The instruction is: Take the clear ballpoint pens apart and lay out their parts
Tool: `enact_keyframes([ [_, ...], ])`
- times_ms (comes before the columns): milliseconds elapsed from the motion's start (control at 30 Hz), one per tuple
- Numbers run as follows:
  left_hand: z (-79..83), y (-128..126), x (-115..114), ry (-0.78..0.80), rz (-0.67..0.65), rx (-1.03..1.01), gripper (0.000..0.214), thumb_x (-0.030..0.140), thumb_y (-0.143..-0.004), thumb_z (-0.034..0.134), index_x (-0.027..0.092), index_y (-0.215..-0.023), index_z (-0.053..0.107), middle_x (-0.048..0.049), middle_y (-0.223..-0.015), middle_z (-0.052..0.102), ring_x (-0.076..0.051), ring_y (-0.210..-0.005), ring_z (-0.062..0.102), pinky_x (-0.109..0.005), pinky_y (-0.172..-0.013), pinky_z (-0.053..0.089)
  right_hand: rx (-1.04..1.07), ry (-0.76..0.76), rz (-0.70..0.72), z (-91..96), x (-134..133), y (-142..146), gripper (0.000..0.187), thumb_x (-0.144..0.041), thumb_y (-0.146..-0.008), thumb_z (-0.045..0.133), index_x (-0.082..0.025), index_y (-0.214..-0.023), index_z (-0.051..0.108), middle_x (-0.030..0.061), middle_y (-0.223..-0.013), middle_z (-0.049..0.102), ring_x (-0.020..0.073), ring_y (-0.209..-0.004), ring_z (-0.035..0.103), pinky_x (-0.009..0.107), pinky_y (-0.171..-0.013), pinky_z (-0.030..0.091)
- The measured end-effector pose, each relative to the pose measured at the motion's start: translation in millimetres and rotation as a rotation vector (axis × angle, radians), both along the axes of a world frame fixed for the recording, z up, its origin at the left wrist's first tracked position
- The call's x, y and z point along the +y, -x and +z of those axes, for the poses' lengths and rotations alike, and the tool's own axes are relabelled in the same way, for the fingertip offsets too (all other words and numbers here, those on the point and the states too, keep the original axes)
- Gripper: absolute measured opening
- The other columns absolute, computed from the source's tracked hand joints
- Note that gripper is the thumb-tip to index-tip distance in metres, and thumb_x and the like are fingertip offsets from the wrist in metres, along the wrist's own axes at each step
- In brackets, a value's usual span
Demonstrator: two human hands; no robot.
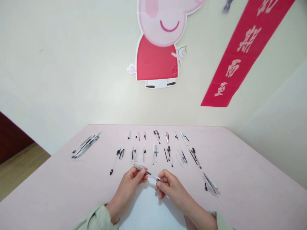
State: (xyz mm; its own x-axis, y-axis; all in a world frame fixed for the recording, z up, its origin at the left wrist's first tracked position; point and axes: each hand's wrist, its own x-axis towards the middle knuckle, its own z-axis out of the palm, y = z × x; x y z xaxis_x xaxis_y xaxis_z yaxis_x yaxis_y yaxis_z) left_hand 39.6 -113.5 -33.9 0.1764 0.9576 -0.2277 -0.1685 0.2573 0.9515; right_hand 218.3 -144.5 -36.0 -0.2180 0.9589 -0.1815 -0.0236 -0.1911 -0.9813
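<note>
Both of my hands meet over the near middle of a pale pink table point(251, 191). My left hand point(130, 182) pinches one end of a thin clear pen point(146, 172) with a dark refill inside. My right hand point(169, 187) is closed on the pen's other end. The pen lies slanted between them, just above the table. Beyond my hands, disassembled pens and pen parts point(155, 155) lie in two rows.
A bundle of whole pens point(85, 145) lies at the far left of the table. Another small heap of pens point(211, 185) sits to the right of my right hand. A cartoon pig cutout point(157, 48) and a red banner point(240, 54) hang on the wall behind.
</note>
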Motion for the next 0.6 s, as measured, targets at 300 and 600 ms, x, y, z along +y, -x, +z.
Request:
enact_keyframes([
  [300,4.3,-1.6,-1.2,0.022,-0.075,0.027,0.042,0.051,-0.065,0.073,0.016,-0.087,0.067,-0.0004,-0.067,0.064,-0.015,-0.069,0.058,-0.027,-0.071,0.048,0.189,0.195,0.059,0.3,-2.2,0.2,0.046,-0.056,-0.075,0.062,-0.012,-0.087,0.058,-0.0008,-0.064,0.059,0.0067,-0.043,0.053,0.019,-0.044,0.037],
  [600,9.9,-2.7,-1.0,0.001,-0.042,0.053,0.037,0.049,-0.065,0.073,0.016,-0.082,0.069,-0.0009,-0.065,0.063,-0.016,-0.066,0.058,-0.027,-0.069,0.048,0.160,0.151,-0.021,-0.1,-2.4,3.0,0.037,-0.041,-0.067,0.073,-0.017,-0.082,0.048,-0.0018,-0.068,0.063,0.0078,-0.042,0.054,0.021,-0.044,0.042],
])
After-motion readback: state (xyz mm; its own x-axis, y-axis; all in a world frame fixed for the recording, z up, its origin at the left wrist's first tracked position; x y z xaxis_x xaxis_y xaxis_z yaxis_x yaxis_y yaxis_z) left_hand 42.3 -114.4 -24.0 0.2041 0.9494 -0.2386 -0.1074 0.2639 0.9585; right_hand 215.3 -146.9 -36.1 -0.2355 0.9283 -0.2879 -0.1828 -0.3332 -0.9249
